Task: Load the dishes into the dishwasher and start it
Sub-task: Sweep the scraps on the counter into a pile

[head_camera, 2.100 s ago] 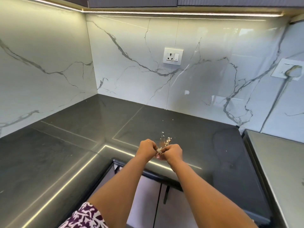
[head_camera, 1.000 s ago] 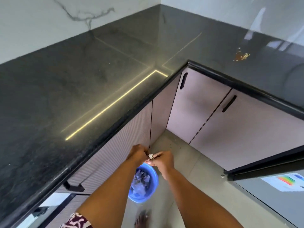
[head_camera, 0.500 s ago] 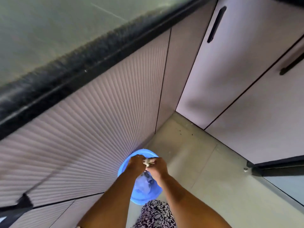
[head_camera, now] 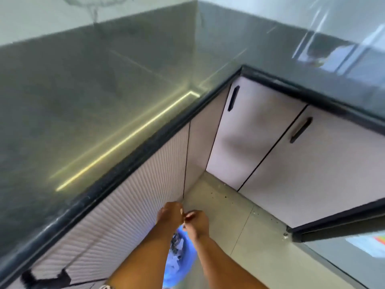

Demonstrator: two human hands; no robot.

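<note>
Both bare forearms come up from the bottom edge of the frame and meet just below its centre. The left hand [head_camera: 169,215] is curled into a loose fist, knuckles facing up and away. The right hand [head_camera: 198,223] is curled too, its fingertips [head_camera: 188,216] brought against the left hand's. Motion blur hides whether anything is pinched between them. The wrists angle inward, with the forearms spreading apart toward the lower edge.
</note>
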